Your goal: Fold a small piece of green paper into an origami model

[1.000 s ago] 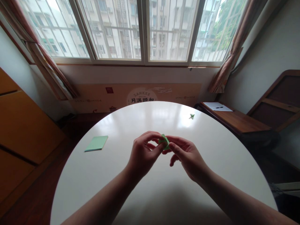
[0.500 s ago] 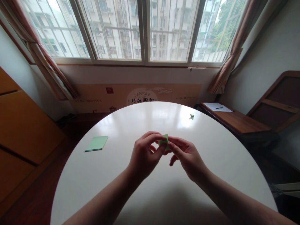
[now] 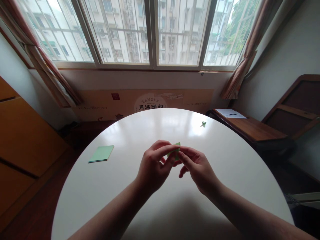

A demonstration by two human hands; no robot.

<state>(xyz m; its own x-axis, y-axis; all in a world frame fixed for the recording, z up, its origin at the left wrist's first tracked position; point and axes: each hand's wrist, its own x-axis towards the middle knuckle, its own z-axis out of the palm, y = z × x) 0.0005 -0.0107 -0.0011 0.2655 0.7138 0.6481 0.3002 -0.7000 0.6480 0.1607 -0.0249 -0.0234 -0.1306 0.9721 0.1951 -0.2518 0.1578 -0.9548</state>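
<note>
Nearest: two bare forearms (image 3: 107,203) come in from the bottom corners, over a round white table (image 3: 82,200), with a soft shadow (image 3: 185,220) on the top between them. Both hands meet just right of the middle of the view. The left hand (image 3: 155,163) has thumb and forefinger pinched on a small green paper (image 3: 177,150); the right hand (image 3: 203,170) pinches the paper's right side, thumb against fingers, lower fingers curled loose. Paper is folded, one corner pointing up, mostly covered by fingers, so exact shape can't be told. It sits between the two sets of fingertips, in front of the chest, over the table. Left on the table, well apart from the hands: a pad (image 3: 101,153) of square sheets, pale green on top. Beyond the right hand, near the far edge: a small green folded figure (image 3: 203,124). Past the table, right: a brown bench (image 3: 265,131) with a white sheet (image 3: 222,113) and a dark pen (image 3: 232,114) on it. Left: an orange-brown cabinet (image 3: 20,133). Behind: a tan banner (image 3: 100,101) with dark lettering, tied curtains (image 3: 46,63), a barred window (image 3: 125,65), pale buildings (image 3: 117,20) outside.
</note>
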